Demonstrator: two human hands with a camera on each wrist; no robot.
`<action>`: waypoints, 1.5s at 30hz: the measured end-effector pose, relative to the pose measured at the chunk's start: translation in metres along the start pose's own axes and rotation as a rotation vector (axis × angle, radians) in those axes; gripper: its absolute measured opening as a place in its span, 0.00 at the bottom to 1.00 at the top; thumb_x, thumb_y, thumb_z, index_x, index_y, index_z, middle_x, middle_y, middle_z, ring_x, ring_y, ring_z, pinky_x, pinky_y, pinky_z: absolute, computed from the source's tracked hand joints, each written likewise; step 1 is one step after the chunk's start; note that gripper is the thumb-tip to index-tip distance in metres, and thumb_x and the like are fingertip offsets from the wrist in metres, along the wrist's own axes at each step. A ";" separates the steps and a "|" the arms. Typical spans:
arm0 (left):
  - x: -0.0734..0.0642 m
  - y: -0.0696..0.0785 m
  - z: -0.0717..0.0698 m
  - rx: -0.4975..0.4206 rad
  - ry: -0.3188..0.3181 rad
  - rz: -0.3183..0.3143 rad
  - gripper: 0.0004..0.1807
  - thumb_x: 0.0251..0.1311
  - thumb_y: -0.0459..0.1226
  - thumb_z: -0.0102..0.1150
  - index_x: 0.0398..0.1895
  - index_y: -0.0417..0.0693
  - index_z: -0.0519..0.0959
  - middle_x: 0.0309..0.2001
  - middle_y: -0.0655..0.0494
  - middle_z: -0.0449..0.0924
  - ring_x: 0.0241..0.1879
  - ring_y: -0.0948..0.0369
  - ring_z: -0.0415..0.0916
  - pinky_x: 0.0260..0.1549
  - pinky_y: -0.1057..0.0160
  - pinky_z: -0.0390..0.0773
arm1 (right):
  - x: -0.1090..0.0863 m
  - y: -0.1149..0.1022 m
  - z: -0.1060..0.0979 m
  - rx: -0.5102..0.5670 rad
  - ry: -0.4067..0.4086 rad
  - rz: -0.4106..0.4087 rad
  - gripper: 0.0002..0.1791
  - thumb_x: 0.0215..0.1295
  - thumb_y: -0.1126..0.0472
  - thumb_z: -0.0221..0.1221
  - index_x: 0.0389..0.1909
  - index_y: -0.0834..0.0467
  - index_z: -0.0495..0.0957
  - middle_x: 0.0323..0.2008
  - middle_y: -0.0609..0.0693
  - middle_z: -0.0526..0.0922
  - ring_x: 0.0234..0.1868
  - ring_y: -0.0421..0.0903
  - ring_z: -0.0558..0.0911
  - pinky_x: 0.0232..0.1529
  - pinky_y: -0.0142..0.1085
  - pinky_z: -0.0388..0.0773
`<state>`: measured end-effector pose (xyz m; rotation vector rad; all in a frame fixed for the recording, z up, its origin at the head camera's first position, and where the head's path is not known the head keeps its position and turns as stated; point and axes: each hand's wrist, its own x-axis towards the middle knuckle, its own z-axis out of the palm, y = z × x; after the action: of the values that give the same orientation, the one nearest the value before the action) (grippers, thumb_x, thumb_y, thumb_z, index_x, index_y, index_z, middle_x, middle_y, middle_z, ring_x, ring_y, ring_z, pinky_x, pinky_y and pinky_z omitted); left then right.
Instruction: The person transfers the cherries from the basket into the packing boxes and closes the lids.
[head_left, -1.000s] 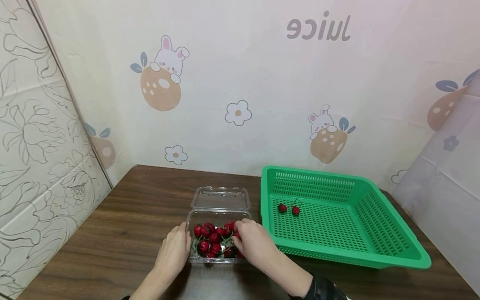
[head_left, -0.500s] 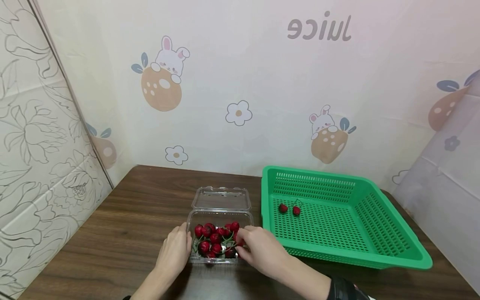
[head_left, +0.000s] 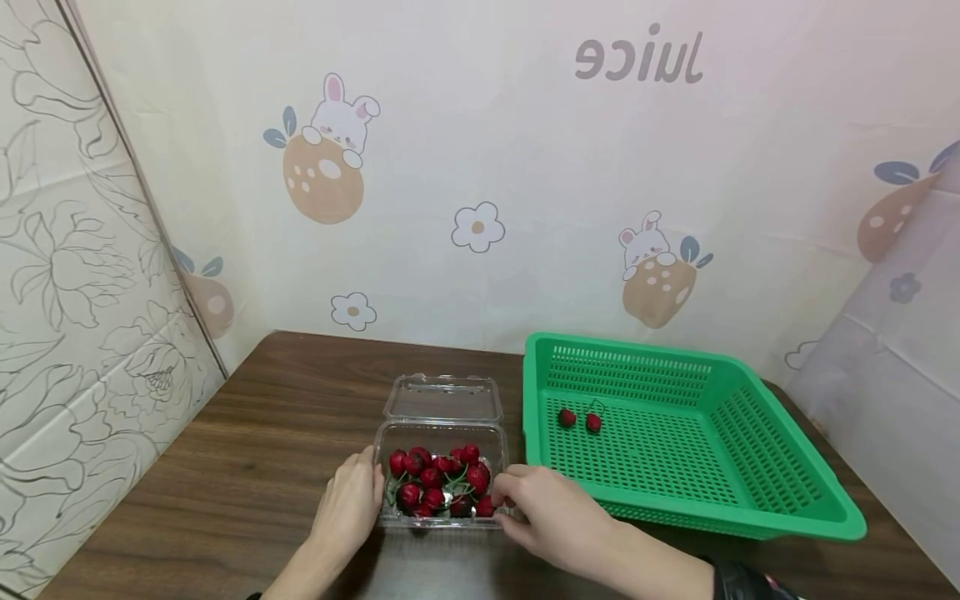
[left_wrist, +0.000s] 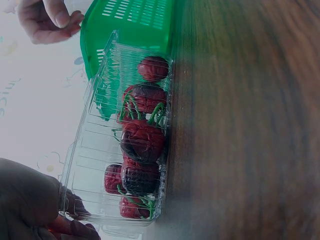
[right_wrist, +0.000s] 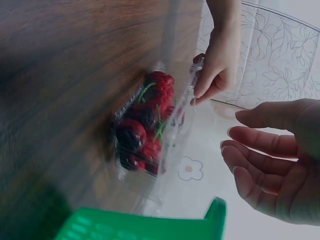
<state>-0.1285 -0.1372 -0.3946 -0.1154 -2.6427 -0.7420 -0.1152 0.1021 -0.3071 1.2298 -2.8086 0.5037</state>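
Note:
A clear plastic clamshell box (head_left: 442, 522) sits with its lid (head_left: 442, 398) raised at the back. Several red cherries (head_left: 431, 478) with green stems lie inside it. My left hand (head_left: 348, 498) grips the box's left rim, thumb inside and fingers outside, as the right wrist view (right_wrist: 216, 67) also shows. At the right front corner of the box hovers my right hand (head_left: 551, 512). The right wrist view shows its fingers (right_wrist: 265, 155) loosely bent, apart from the thumb, with nothing between them.
A green plastic basket (head_left: 697, 512) stands to the right of the box, close behind my right forearm. Two cherries (head_left: 579, 419) lie on its floor at the left. The brown wooden table (head_left: 225, 442) ends at a patterned wall covering (head_left: 420, 275).
My right hand has drawn back to the right, from over the cherries to the box's right edge, uncovering the cherries there. My left hand keeps its grip on the rim.

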 end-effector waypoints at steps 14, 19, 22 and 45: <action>-0.001 0.001 -0.002 0.011 -0.003 -0.004 0.12 0.52 0.27 0.52 0.39 0.26 0.72 0.24 0.45 0.73 0.22 0.52 0.75 0.15 0.58 0.72 | -0.016 0.005 -0.031 -0.035 -0.030 -0.041 0.06 0.51 0.62 0.61 0.28 0.52 0.74 0.27 0.38 0.74 0.27 0.32 0.72 0.27 0.28 0.71; -0.001 0.001 -0.002 0.012 0.004 -0.002 0.11 0.52 0.27 0.52 0.38 0.27 0.73 0.24 0.46 0.73 0.21 0.52 0.75 0.15 0.58 0.71 | -0.016 0.013 -0.044 -0.040 -0.025 -0.062 0.06 0.51 0.63 0.62 0.28 0.54 0.74 0.27 0.40 0.75 0.27 0.32 0.72 0.27 0.26 0.71; 0.000 0.001 -0.001 0.010 0.008 -0.005 0.09 0.51 0.27 0.52 0.36 0.29 0.73 0.23 0.47 0.73 0.21 0.52 0.74 0.15 0.58 0.71 | -0.015 0.020 -0.052 -0.027 -0.035 -0.065 0.06 0.51 0.63 0.62 0.28 0.55 0.74 0.27 0.40 0.75 0.27 0.33 0.73 0.28 0.26 0.71; 0.001 0.000 -0.001 0.001 -0.019 -0.036 0.07 0.52 0.28 0.51 0.34 0.31 0.73 0.23 0.48 0.72 0.20 0.54 0.74 0.13 0.59 0.69 | 0.009 0.076 -0.089 -0.161 -0.071 0.079 0.06 0.48 0.67 0.63 0.27 0.56 0.76 0.23 0.43 0.75 0.24 0.37 0.72 0.25 0.29 0.71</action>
<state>-0.1292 -0.1373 -0.3933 -0.0749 -2.6699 -0.7544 -0.1847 0.1706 -0.2429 1.1321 -2.8981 0.2357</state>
